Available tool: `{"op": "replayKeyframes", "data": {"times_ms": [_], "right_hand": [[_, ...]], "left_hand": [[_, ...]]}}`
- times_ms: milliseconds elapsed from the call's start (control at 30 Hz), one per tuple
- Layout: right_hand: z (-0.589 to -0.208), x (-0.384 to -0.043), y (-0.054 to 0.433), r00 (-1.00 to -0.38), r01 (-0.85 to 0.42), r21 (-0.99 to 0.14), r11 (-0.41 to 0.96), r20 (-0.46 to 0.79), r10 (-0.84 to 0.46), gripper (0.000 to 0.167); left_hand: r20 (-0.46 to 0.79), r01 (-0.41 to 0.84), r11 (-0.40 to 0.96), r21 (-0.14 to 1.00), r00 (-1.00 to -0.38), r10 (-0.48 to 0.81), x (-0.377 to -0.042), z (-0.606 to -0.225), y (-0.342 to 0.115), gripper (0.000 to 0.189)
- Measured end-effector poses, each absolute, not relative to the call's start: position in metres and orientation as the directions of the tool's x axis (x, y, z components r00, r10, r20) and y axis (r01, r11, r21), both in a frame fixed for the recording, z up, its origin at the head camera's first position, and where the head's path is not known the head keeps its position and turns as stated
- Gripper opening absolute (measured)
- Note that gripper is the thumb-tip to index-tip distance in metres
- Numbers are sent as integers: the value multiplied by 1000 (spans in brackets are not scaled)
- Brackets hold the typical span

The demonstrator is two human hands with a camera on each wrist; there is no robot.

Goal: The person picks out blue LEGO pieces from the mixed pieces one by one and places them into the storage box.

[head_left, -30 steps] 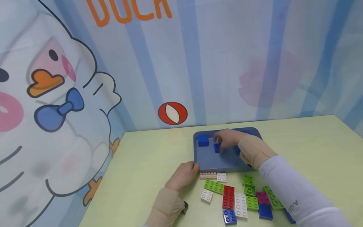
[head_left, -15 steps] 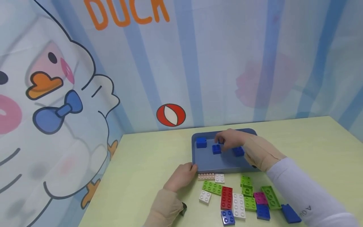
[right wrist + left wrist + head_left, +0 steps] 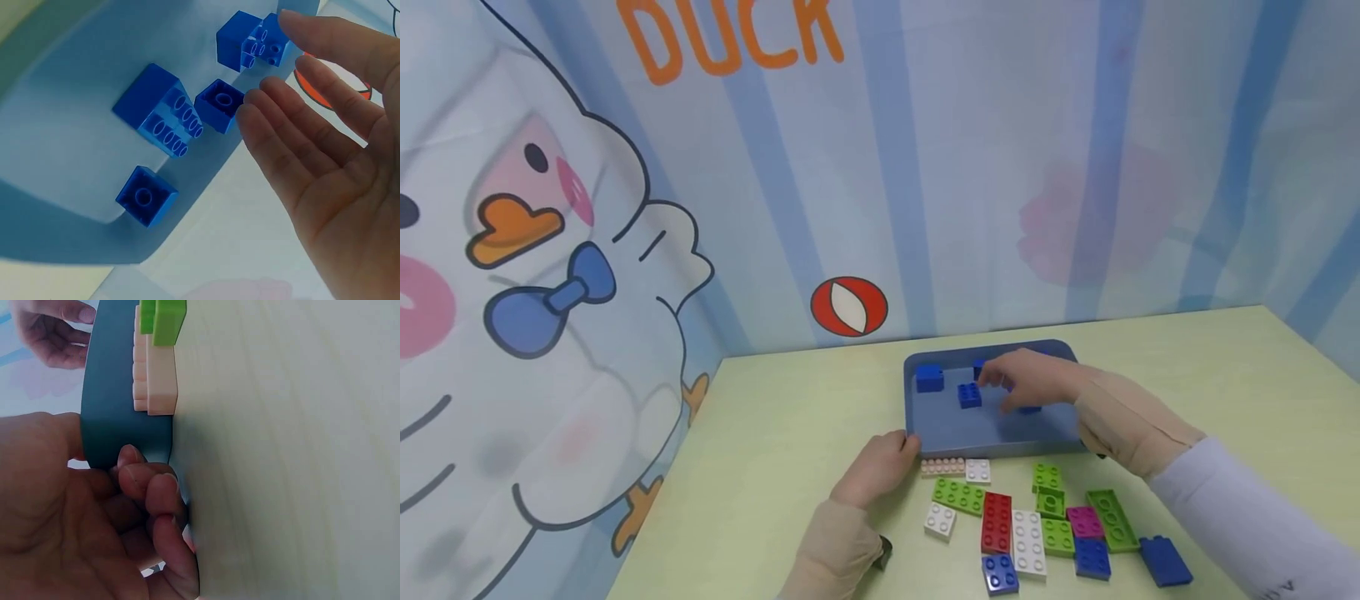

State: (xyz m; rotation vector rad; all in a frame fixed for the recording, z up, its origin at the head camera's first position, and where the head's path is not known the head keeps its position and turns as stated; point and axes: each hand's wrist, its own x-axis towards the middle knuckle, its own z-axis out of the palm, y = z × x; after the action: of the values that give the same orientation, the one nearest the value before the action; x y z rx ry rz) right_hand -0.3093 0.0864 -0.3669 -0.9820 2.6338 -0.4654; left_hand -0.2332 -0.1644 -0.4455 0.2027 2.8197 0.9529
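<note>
A blue-grey tray point(image 3: 955, 432) stands at the back of the table with several blue toy bricks inside. My left hand point(image 3: 874, 469) grips its front left corner, thumb at the rim and fingers curled against the outer wall point(image 3: 109, 425). Over the tray hovers my right hand point(image 3: 1037, 379), fingers loosely spread and holding nothing. Just left of its fingertips lies a small blue brick point(image 3: 969, 395); a taller blue brick point(image 3: 929, 379) sits in the back left corner. In the right wrist view, upside-down blue bricks point(image 3: 147, 197) show hollow undersides. The right hand partly hides bricks in the head view.
In front of the tray lie loose bricks: pale pink point(image 3: 943, 467), white point(image 3: 1028, 543), red point(image 3: 997, 523), green point(image 3: 1112, 521), magenta point(image 3: 1086, 522) and blue point(image 3: 1165, 562). A printed cloth backdrop point(image 3: 970, 167) rises behind the table point(image 3: 797, 417).
My right hand has drawn back to the right, off the small blue brick, which now lies uncovered in the tray. The left hand keeps its grip on the corner.
</note>
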Motion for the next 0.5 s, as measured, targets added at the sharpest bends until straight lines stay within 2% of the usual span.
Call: {"op": "replayKeyframes", "data": {"times_ms": [500], "right_hand": [[-352, -255, 123, -724, -566, -461, 684, -118, -679, 35]], "left_hand": [[-123, 56, 781, 622, -978, 168, -233, -446, -164, 40]]}}
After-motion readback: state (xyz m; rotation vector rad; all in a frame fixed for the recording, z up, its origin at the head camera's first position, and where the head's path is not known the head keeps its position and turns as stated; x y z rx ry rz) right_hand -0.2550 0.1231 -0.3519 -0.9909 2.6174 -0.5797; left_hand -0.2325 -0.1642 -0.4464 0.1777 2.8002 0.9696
